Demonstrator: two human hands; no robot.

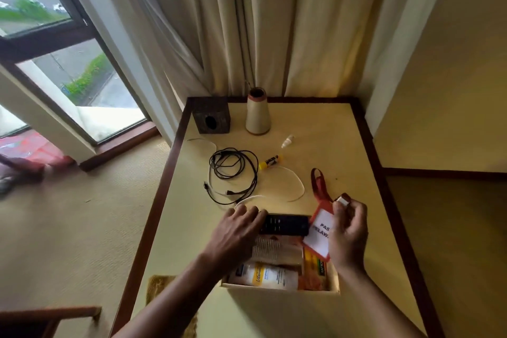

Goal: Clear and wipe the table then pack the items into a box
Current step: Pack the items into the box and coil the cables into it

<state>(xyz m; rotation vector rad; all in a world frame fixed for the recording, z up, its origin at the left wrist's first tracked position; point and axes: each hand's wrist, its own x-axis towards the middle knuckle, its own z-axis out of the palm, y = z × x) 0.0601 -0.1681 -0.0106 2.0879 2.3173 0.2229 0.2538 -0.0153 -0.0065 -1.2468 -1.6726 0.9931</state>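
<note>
The person stood over the bench (329, 129), both arms reaching down to an open box (277, 290) at its near end. The left hand (236, 230) lay spread, its grip open, fingertips touching the end of a black remote (285, 224) that rested across the box's far rim. The right hand (348, 230) had its grip closed on a small white object (342, 200), pinched at the fingertips just above a red-framed visitor tag (318, 233), whose red strap (319, 184) trailed out over the bench. Inside the box lay packets (270, 274) and a comb (270, 251).

Farther back on the bench sat a tangle of black cable (233, 170), a white cable (297, 184), a yellow glue stick (270, 161), a small white bottle (287, 141), a cream vase (257, 111) and a dark cube (211, 115).
</note>
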